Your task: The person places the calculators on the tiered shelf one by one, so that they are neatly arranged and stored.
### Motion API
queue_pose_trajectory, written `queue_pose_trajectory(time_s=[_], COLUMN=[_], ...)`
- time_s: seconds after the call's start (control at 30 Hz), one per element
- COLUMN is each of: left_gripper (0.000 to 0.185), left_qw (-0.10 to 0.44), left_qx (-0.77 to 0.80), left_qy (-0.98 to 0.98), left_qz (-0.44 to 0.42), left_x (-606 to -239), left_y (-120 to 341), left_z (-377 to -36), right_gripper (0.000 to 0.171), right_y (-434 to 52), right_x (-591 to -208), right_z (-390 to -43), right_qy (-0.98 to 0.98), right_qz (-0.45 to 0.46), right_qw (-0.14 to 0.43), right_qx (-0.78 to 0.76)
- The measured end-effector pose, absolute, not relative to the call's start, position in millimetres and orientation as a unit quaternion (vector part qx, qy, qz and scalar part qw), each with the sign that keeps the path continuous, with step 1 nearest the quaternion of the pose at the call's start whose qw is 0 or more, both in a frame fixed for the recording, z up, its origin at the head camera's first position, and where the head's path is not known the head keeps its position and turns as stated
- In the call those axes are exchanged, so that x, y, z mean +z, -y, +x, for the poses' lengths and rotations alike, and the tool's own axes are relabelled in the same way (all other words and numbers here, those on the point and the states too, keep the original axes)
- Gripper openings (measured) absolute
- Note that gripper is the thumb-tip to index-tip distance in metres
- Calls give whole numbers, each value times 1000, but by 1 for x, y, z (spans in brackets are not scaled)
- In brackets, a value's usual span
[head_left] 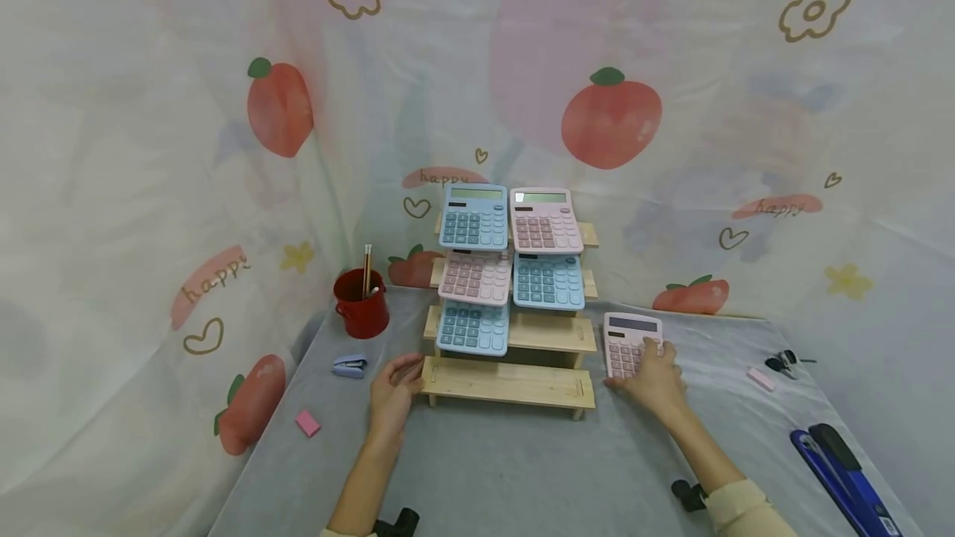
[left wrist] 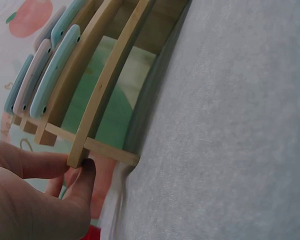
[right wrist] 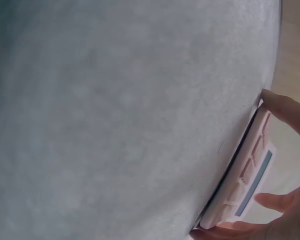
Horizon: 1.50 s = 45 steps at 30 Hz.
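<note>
A tiered wooden display rack (head_left: 515, 382) stands on the cloth-covered table. My left hand (head_left: 395, 396) pinches the left end of its lowest board, thumb and fingers on either side of the wood (left wrist: 80, 150). To the right of the rack a pink calculator (head_left: 622, 342) lies on the cloth. My right hand (head_left: 658, 379) grips it across its width, with the thumb (right wrist: 285, 110) at one edge and fingers at the other. Blue calculators (head_left: 473, 328) and pink calculators (head_left: 545, 222) lean on the rack's upper tiers; the lowest board is bare.
A red cup (head_left: 361, 305) with pencils stands left of the rack, near a small blue stapler (head_left: 349, 366) and a pink eraser (head_left: 307, 423). On the right lie another eraser (head_left: 761, 379), black clips (head_left: 783, 361) and a large blue stapler (head_left: 846, 471). A printed curtain (head_left: 477, 65) hangs behind.
</note>
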<state>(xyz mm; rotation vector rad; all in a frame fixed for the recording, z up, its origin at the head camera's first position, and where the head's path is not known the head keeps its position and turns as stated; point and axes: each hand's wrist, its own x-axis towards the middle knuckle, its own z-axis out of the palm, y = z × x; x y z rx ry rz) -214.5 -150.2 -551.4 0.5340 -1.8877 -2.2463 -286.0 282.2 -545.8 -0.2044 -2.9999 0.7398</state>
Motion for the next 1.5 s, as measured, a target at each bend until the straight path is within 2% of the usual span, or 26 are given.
queue_pose_trajectory(time_s=[0.17, 0.6, 0.93, 1.23, 1.5], left_gripper=[45, 46, 48, 47, 47], left_qw=[79, 83, 83, 92, 96], left_qx=[-750, -756, -762, -758, -764], left_qy=[632, 627, 619, 622, 617], left_qz=[178, 168, 170, 172, 161], left_x=[-551, -550, -550, -551, -551], left_y=[151, 149, 148, 149, 148], left_z=[-214, -213, -214, -215, -213], right_gripper=[121, 108, 104, 101, 99], right_y=[-281, -275, -271, -258, -246], right_x=[-550, -544, -515, -481, -466], right_z=[-288, -287, -267, -237, -214], right_qy=[967, 957, 943, 938, 938], right_qz=[-70, -81, -72, -35, 5], right_qw=[34, 68, 111, 129, 151], right_qx=[244, 271, 305, 319, 311])
